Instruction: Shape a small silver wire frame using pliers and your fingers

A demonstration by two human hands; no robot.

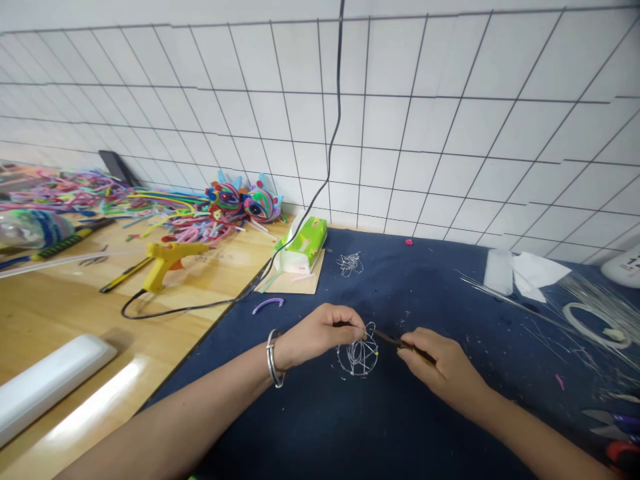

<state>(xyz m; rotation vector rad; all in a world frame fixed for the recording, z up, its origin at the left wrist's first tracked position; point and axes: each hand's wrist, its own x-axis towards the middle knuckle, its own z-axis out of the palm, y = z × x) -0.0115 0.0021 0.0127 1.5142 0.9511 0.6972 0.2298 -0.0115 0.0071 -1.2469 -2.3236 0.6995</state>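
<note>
My left hand (320,331) pinches the top of a small round wire frame (357,355) that rests on the dark blue cloth (325,420). A silver bangle (273,359) sits on that wrist. My right hand (440,367) is closed around a thin dark tool (395,340), whose tip points left and touches the wire frame's upper right side. Both hands are low in the middle of the view, a hand's width apart.
A yellow glue gun (167,261) with a black cord (200,305) lies on the wooden table at left, behind it a heap of coloured pipe cleaners (115,197) and a colourful mask (245,200). A green tissue pack (303,245), loose wire (350,263), white wire strands (590,313) and scissors (615,427) lie around.
</note>
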